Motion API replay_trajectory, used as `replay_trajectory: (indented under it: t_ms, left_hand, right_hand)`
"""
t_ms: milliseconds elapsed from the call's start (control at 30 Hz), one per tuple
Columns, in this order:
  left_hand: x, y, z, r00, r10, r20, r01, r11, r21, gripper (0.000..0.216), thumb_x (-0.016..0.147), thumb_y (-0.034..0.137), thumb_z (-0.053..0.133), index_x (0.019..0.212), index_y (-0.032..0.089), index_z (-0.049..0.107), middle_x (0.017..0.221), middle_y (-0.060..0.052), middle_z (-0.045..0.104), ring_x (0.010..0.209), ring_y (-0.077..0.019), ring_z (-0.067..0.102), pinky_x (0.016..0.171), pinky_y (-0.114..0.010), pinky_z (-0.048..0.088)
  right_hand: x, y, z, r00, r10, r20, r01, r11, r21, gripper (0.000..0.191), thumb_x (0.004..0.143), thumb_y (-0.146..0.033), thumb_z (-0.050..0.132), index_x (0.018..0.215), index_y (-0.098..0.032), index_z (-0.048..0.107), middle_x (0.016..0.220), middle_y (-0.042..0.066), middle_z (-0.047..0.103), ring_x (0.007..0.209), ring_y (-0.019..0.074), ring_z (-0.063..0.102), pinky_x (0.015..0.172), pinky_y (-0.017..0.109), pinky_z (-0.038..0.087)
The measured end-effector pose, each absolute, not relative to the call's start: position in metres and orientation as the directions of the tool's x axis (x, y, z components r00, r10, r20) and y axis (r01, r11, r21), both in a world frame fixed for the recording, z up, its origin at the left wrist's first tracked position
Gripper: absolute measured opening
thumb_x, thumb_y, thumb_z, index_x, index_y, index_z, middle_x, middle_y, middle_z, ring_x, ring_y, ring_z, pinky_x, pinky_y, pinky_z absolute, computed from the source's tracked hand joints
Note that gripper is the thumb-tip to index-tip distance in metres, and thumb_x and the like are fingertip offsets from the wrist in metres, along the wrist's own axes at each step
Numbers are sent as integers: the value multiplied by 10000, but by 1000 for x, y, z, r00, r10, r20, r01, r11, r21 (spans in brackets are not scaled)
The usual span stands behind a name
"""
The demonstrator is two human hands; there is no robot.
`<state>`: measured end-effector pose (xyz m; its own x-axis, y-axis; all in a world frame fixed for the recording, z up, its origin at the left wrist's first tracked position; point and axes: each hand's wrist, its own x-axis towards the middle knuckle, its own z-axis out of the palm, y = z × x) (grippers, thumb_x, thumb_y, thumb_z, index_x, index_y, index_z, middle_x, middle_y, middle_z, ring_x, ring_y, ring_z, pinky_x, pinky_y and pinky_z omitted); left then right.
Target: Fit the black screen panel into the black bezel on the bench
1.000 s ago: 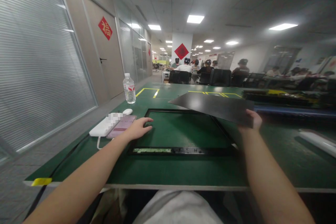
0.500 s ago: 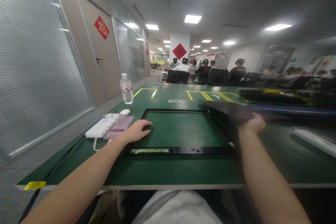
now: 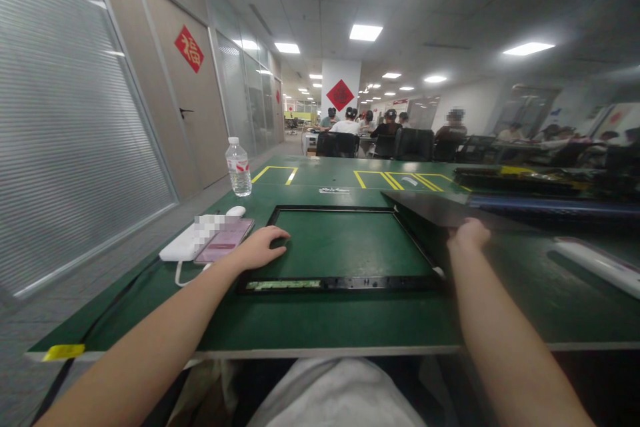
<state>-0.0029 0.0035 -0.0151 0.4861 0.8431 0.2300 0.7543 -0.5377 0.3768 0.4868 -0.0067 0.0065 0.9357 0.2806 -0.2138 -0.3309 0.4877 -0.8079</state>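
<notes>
Green tabletop with pale edging, filling the lower view. On it, before the person, lies a thin black rectangular frame, its middle bare down to the green. A flat, dark, glossy sheet is held up at a slant by the frame's right side; whether it touches the frame cannot be told. Judging by this, the two pieces are separate: the sheet is lifted clear of the frame's opening but not set down.

On the door at left, a red paper diamond bears the gold character 福 ("good fortune"); the dark marking on the red diamond on the far pillar is unreadable.

The right hand grips the sheet's near edge. The left hand, fingers loosely curved and gripping nothing, lies over the frame's left side. Beyond stands a clear plastic bottle, its red-and-white label illegible. A pinkish-screened phone shows no readable text.
</notes>
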Motion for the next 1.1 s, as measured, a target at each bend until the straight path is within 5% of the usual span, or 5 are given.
replay_trajectory:
  t_ms: [667, 1100]
  left_hand:
    - [-1, 3, -15, 502, 835, 225, 748, -550, 372, 429, 818, 406, 557, 1142, 181, 724, 1255, -140, 712, 1209, -313, 643, 1124, -448, 453]
    - [-3, 6, -13, 475, 855, 206, 768, -517, 377, 404, 801, 404, 574, 1107, 193, 732, 1246, -142, 720, 1198, -319, 647, 1118, -462, 456]
  right_hand:
    - [484, 1, -6, 905, 383, -186, -353, 430, -831, 248, 778, -79, 542, 980, -223, 548, 1092, -9, 655, 920, 121, 686, 665, 233, 631]
    - [491, 7, -16, 875, 372, -309, -449, 390, -804, 286, 717, -18, 556, 934, -204, 564, 1015, 2, 652, 882, 144, 682, 707, 307, 648]
